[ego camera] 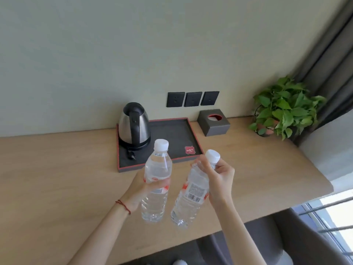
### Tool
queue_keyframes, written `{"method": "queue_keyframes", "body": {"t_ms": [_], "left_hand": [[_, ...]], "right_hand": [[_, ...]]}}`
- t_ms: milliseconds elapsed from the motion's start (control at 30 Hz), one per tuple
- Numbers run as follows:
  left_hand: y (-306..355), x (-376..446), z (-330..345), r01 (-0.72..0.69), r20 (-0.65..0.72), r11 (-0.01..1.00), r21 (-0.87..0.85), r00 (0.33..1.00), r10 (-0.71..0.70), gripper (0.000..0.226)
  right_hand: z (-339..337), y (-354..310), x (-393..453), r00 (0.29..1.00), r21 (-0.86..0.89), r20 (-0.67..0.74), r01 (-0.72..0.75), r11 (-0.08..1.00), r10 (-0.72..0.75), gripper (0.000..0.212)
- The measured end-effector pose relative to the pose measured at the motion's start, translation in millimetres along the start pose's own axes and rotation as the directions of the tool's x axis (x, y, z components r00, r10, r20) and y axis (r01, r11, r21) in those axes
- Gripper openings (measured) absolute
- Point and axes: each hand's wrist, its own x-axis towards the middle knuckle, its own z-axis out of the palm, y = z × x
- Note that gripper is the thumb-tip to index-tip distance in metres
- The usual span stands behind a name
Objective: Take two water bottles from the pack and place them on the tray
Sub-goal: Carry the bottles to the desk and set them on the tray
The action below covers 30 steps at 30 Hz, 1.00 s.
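Left hand: my left hand point(148, 188) is wrapped around the label band of the left bottle point(156, 180), which stands upright, white cap up, held above the desk point(57, 178).
Right hand: my right hand point(217, 180) grasps the right bottle point(193, 192) high, at the neck and shoulder; the bottle tilts with its cap toward 1 o'clock.
Bottle position: both bottles are in the air, at 6 o'clock from the tray point(177, 134), not yet on it. The pack is not in view.
Step in hand: carry both bottles forward toward 12 o'clock and stand them on the tray floor.
Method, right: I judge the tilted bottle should be brought upright before lowering, so its base lands flat.
Method, left: lower straight down, release only once the base is seated.
Open room: the tray's right half, from centre to 3 o'clock, is bare except for a small red card point(189, 150) near the front right corner.
Obstacles: the kettle point(134, 125) fills the tray's left rear; its plug point(131, 156) lies at the left front.
Edges: the tray has a raised red-trimmed rim; bases must clear the near rim before descending.
Surroundings: the tissue box point(214, 123) sits just beside the tray at 2 o'clock; the plant point(282, 108) is well apart at 3 o'clock.
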Motion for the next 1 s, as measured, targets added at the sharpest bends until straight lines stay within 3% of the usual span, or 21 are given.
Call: {"method": "queue_keyframes", "body": {"t_ms": [300,467,567,800,1000], "left_hand": [[-26,19,50,-0.009,-0.222,0.998,0.055,0.975,0.021,0.054],[-55,35,57,0.085,-0.303,0.986,0.145,0.952,-0.038,0.058],[-69,45,59,0.142,-0.325,0.977,0.157,0.942,-0.085,0.064],[-74,74,62,0.156,-0.376,0.976,0.154,0.923,-0.088,0.064],[-78,80,62,0.162,-0.342,0.977,0.136,0.934,-0.107,0.066]], "right_hand": [[-36,35,62,0.959,-0.122,0.279,-0.008,0.993,0.042,0.013],[-47,57,79,0.905,-0.226,0.416,0.011,0.974,0.086,0.008],[-52,71,88,0.896,-0.318,0.428,0.023,0.948,0.122,0.013],[-58,89,115,0.848,-0.364,0.525,0.141,0.921,0.078,0.008],[-56,87,118,0.753,-0.346,0.658,0.34,0.874,-0.032,0.014]]}}
